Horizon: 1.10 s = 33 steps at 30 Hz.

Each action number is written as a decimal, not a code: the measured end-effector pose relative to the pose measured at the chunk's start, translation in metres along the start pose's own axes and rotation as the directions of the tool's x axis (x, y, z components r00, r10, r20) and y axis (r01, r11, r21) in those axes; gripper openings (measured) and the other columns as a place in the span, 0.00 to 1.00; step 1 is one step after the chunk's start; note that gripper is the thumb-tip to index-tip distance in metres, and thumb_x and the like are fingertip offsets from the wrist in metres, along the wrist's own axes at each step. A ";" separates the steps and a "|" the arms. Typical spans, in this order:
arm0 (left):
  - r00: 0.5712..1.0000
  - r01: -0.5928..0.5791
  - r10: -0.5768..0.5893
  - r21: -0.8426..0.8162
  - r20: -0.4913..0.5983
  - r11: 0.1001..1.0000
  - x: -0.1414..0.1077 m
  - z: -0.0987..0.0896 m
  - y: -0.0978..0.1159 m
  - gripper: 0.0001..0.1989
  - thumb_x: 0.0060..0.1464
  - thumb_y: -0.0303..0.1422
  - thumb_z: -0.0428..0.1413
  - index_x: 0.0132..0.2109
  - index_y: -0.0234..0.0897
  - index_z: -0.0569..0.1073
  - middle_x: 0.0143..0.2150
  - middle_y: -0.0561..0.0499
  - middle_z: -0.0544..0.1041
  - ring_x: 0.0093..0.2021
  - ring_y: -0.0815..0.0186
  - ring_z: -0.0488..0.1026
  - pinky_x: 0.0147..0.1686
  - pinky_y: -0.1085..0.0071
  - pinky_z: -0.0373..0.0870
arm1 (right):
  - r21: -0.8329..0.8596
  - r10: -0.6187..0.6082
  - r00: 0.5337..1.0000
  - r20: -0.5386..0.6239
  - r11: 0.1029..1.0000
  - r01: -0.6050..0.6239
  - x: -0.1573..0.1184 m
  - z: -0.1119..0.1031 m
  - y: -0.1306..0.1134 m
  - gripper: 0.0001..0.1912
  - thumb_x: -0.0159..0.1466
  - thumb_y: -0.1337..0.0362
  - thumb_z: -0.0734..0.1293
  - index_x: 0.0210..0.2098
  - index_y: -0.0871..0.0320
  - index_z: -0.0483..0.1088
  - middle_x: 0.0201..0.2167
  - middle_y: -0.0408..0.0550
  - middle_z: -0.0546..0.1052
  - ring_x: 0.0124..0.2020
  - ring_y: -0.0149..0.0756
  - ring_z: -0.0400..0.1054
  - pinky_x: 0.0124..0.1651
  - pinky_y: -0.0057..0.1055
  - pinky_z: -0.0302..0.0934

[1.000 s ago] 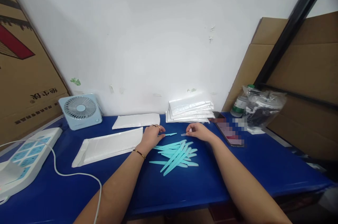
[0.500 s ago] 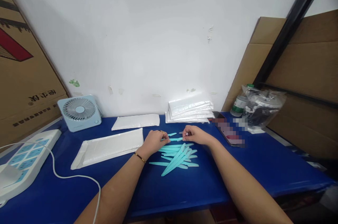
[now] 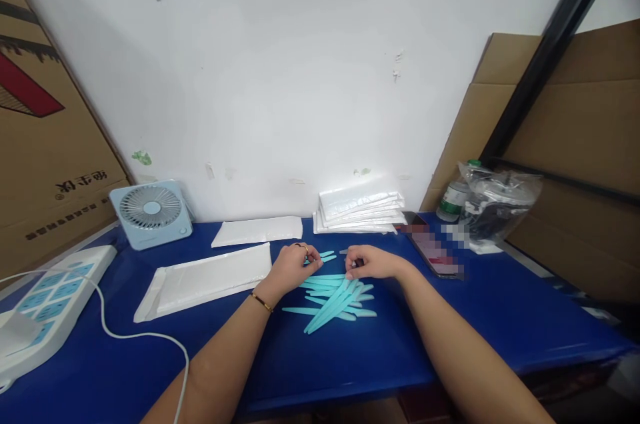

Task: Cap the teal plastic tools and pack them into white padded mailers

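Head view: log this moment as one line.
left hand: by two turquoise sticks, grip unclear | right hand: at far edge of turquoise pile, grip unclear | white packet stack: beyond hands | surface: blue table

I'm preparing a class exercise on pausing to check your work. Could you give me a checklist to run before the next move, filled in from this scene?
1. Left hand has a firm grip: cannot tell; its fingertips are by two teal sticks beyond the pile.
2. Right hand has a firm grip: cannot tell; its fingertips are at the far end of the teal pile.
3. Teal pile sorted side by side: not ok; many sticks cross each other.
4. White cable out of the left forearm's way: not ok; it crosses the forearm in view.
5. White packet stack apart from the pile: ok; it is back by the wall.
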<state>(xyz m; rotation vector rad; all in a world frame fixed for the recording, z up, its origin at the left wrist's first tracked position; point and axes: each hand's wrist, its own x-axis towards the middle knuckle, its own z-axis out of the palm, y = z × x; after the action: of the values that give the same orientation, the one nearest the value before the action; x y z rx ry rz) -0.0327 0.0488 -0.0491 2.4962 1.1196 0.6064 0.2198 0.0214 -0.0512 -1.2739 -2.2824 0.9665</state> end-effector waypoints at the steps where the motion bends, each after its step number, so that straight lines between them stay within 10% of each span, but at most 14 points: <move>1: 1.000 -0.012 0.013 -0.016 0.020 1.000 -0.001 0.000 0.003 0.12 0.55 0.42 0.51 0.36 0.40 0.75 0.34 0.52 0.75 0.35 0.66 0.70 0.33 0.73 0.61 | 0.028 -0.006 1.000 0.019 1.000 0.006 0.000 0.000 0.001 0.14 0.52 0.53 0.71 0.29 0.59 0.74 0.30 0.43 0.67 0.29 0.30 0.61 0.32 0.26 0.56; 8: 0.983 -0.001 0.022 -0.116 0.181 0.993 -0.006 0.003 0.011 0.19 0.58 0.46 0.46 0.38 0.38 0.75 0.28 0.53 0.74 0.28 0.68 0.68 0.27 0.74 0.58 | 0.286 0.052 0.982 -0.183 0.958 0.003 0.001 -0.001 0.006 0.18 0.53 0.50 0.70 0.28 0.61 0.69 0.26 0.42 0.67 0.29 0.30 0.61 0.34 0.27 0.56; 18: 0.995 0.096 -0.093 0.172 -0.025 0.980 0.007 0.006 -0.017 0.09 0.55 0.35 0.52 0.40 0.42 0.75 0.38 0.50 0.76 0.43 0.61 0.69 0.42 0.67 0.60 | 0.150 0.185 0.915 -0.358 0.979 -0.139 -0.002 -0.011 0.031 0.18 0.52 0.51 0.70 0.29 0.61 0.71 0.24 0.42 0.69 0.26 0.30 0.61 0.29 0.26 0.55; 25: 1.000 0.009 -0.009 0.067 0.001 0.998 0.002 0.004 -0.008 0.11 0.56 0.40 0.51 0.38 0.43 0.75 0.38 0.52 0.76 0.42 0.63 0.69 0.42 0.69 0.60 | -0.087 0.083 0.994 -0.064 0.992 -0.088 -0.014 -0.014 0.022 0.14 0.46 0.56 0.74 0.28 0.58 0.76 0.29 0.44 0.71 0.30 0.33 0.64 0.32 0.27 0.58; 33: 0.990 -0.080 0.067 0.098 0.122 0.992 0.000 0.010 0.003 0.10 0.55 0.39 0.52 0.36 0.43 0.77 0.35 0.52 0.77 0.42 0.62 0.68 0.42 0.66 0.56 | -0.054 0.027 0.988 -0.152 0.998 -0.036 -0.006 -0.001 0.009 0.07 0.53 0.62 0.69 0.29 0.59 0.74 0.30 0.44 0.70 0.28 0.30 0.64 0.30 0.26 0.57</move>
<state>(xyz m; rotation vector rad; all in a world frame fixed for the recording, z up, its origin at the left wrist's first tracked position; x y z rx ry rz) -0.0250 0.0456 -0.0563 2.6323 1.0433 0.4237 0.2286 0.0201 -0.0564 -1.3620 -2.1939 0.7918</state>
